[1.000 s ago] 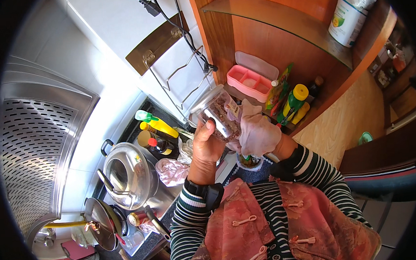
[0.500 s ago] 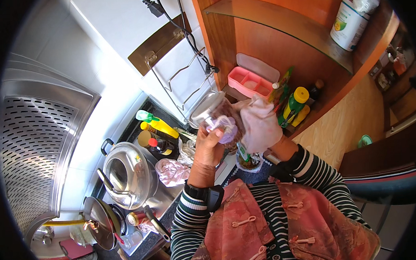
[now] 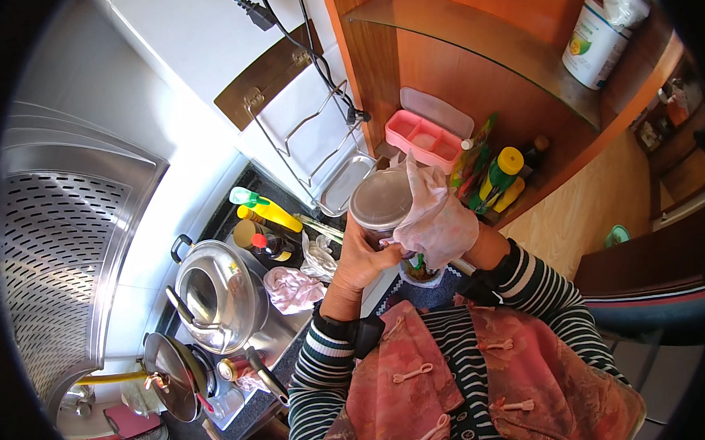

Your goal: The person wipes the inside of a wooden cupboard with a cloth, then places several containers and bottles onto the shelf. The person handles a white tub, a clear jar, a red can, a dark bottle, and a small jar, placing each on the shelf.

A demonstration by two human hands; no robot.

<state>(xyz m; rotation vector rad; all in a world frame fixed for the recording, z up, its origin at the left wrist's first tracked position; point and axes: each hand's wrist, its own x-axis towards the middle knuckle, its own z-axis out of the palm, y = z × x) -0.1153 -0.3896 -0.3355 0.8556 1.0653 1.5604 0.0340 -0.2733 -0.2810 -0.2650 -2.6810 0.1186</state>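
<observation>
My left hand is closed around a lidded jar, thumb across its side. The jar is upright, its round greyish lid facing me. My right hand is mostly hidden under a pale pink cloth, which it holds against the jar's right side. A corner of the cloth sticks up beside the lid. Just below the jar, a bowl with dark contents and a green-and-white packet partly shows.
A pink divided box with its lid raised and several bottles, one yellow-capped, stand on the cabinet shelf. A wire rack hangs on the wall. To the left are a large lidded pot, a pan and sauce bottles.
The jar has turned from tilted to upright, its lid now facing me. The cloth has shifted slightly lower and left along the jar's side, uncovering the metal tray of the rack behind.
</observation>
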